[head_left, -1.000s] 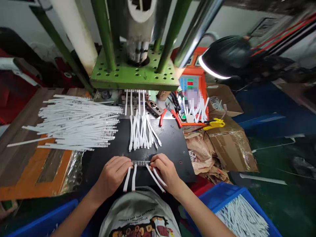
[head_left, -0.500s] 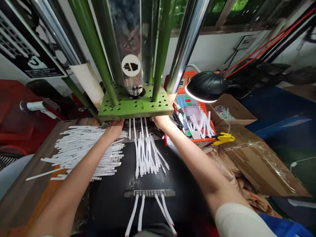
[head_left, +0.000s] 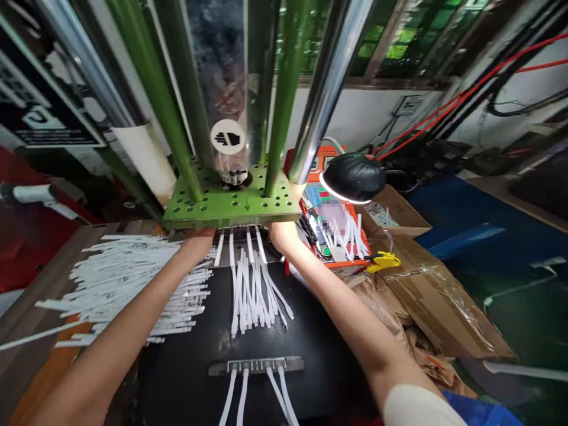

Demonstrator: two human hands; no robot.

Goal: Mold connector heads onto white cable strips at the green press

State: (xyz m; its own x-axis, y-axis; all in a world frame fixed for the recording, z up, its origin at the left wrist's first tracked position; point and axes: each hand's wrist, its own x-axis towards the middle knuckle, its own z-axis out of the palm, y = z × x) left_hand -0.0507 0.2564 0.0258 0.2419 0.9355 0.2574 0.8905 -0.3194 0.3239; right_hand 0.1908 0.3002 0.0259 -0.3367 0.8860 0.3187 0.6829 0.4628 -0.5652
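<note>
Both of my hands reach under the green press plate [head_left: 226,213], whose front edge hides the fingers. My left hand [head_left: 200,239] is at the plate's left side, by a large pile of flat white strips [head_left: 133,260]. Under the right part of the plate is my right hand [head_left: 283,235], with only its back and wrist showing. Between the hands, several white strips [head_left: 249,244] run out from beneath the plate. Just in front lies a smaller bunch of white strips [head_left: 252,293]. Nearer me, a slotted metal bar [head_left: 290,364] holds several white strips [head_left: 242,393] by their ends.
Green rods and chrome columns [head_left: 331,83] rise around the plate. To the right stand a black lamp [head_left: 355,177], an orange control box [head_left: 290,160], yellow-handled pliers [head_left: 384,261] and cardboard boxes [head_left: 452,302]. A black work surface [head_left: 177,373] lies below my arms.
The camera view has turned slightly, so everything sits a little lower and further left. My hands remain under the plate; the strips and bar keep their places.
</note>
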